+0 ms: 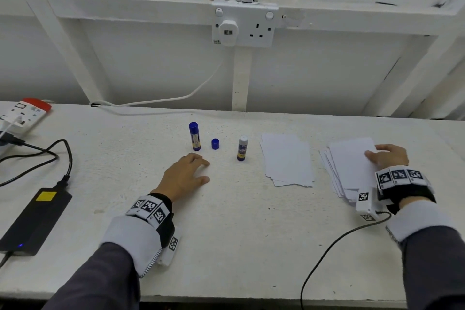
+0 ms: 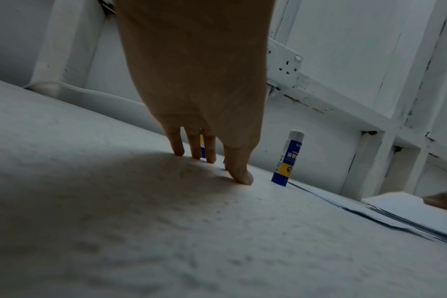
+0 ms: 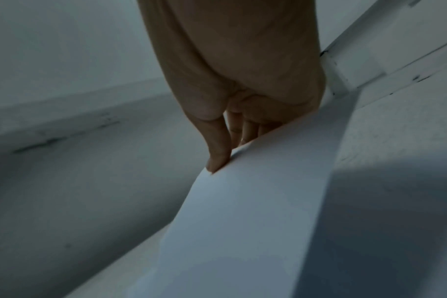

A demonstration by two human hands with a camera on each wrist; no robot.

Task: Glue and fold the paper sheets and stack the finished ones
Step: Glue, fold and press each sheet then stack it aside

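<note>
I pinch one white paper sheet (image 1: 352, 158) off the fanned stack in my right hand (image 1: 387, 157), beside the uncapped blue glue stick (image 1: 242, 148). My left hand (image 1: 182, 178) rests with spread fingers (image 2: 239, 171) on the white tabletop (image 1: 226, 234); gluing and folding of this sheet look still ahead.

Bright head view, dim wrist views

Even, soft light fills the head view; wall beams bow at the wide-angle edges. Both wrist views are dark, grainy and blurred, with broad shadows on the worktop (image 2: 115, 201) under each hand.
</note>
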